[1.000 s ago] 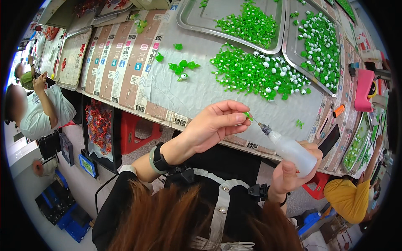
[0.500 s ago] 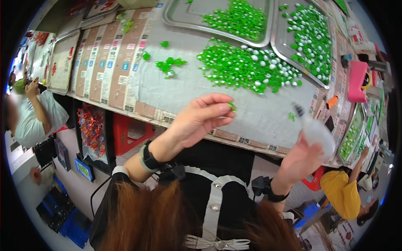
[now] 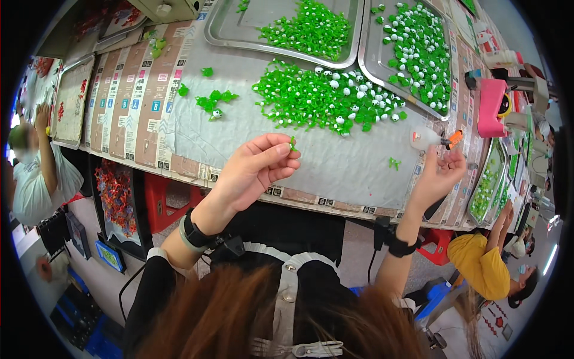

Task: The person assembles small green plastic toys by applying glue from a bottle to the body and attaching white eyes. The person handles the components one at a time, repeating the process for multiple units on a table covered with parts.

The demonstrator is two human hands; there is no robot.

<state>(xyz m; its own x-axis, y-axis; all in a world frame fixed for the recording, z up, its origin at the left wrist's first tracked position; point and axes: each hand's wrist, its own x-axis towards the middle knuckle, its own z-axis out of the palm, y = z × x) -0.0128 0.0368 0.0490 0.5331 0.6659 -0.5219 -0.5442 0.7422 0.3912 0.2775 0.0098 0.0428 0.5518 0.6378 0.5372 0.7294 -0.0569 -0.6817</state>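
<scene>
My left hand [image 3: 254,170] is raised over the near edge of the grey table [image 3: 239,140], pinching a tiny green plastic piece [image 3: 293,145] between thumb and fingertips. My right hand [image 3: 439,173] is lifted at the table's right side with its fingers apart and nothing in them. Just beyond its fingertips a small clear squeeze bottle [image 3: 426,138] with an orange tip lies on the table. A big heap of green pieces with white eyes [image 3: 326,99] lies farther back. One loose green piece [image 3: 393,163] sits near my right hand.
Two metal trays [image 3: 218,33] [image 3: 371,57] of green pieces stand at the back. A few green pieces [image 3: 212,103] lie left of the heap, by cardboard sheets [image 3: 128,102]. A pink object [image 3: 490,107] stands right. Other people are at the left [image 3: 36,173] and lower right [image 3: 478,263].
My right hand carried the squeeze bottle away from my left hand to the right, set it on the table and let go. My left hand still holds the green piece.
</scene>
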